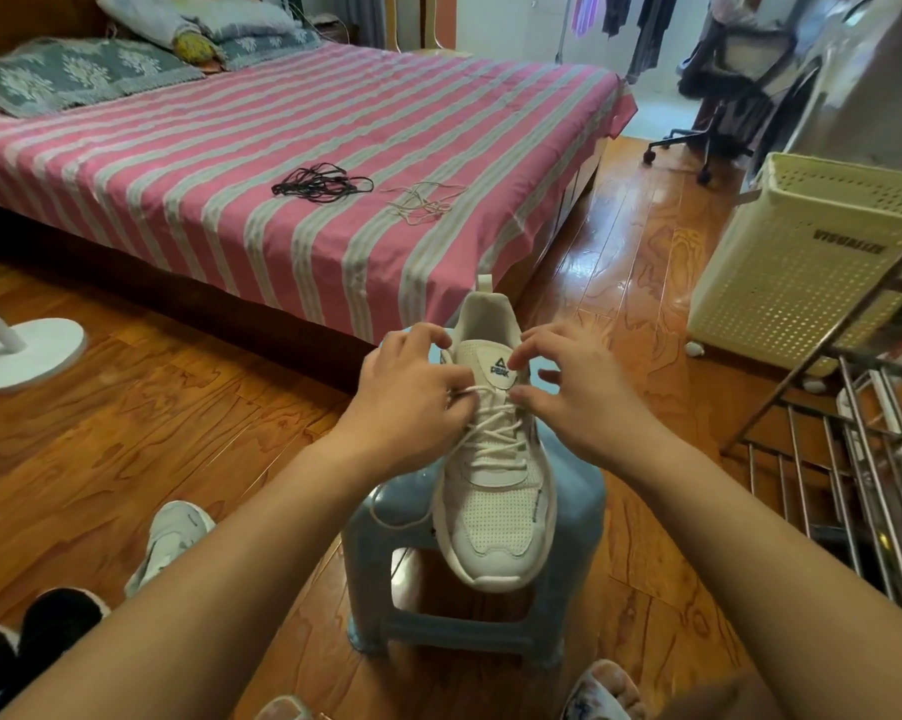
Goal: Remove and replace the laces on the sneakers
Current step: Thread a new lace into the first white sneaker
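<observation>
A white sneaker (495,517) stands on a pale blue plastic stool (573,517), toe toward me. Its white lace (493,433) crosses the eyelets, and a loose end hangs off the left side. My left hand (412,397) pinches the lace at the top left eyelets. My right hand (579,392) rests at the top right eyelets with its fingertips on the tongue; the fingers are apart and I cannot see anything in them. On the bed lie a black lace bundle (321,183) and a loose white lace (425,202).
A pink striped bed (282,148) fills the back. A second white sneaker (171,537) and black shoes (49,631) lie on the wooden floor at left. A cream laundry basket (802,262) and a metal rack (854,459) stand at right, and a fan base (23,353) at far left.
</observation>
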